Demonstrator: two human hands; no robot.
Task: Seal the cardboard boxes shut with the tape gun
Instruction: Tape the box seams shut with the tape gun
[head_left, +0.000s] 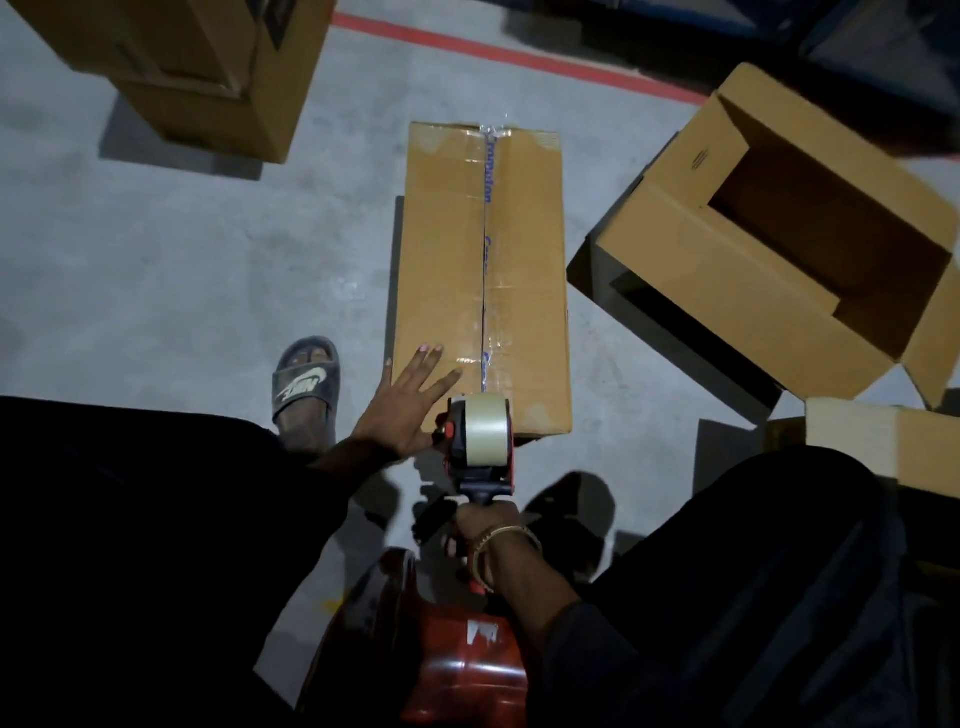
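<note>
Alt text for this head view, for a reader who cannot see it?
A right hand holds a tape gun at the near end of a closed cardboard box on the floor; the left hand lies flat on its top. An open box sits right.

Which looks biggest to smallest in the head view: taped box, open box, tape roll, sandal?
1. Open box and taped box: too similar to rank.
2. Sandal.
3. Tape roll.

The open box (810, 244) ran off the right edge. The tape gun (480, 447) hid the closed box's (441, 249) near seam end. The blue tape print (488, 176) was too blurred to read.
</note>
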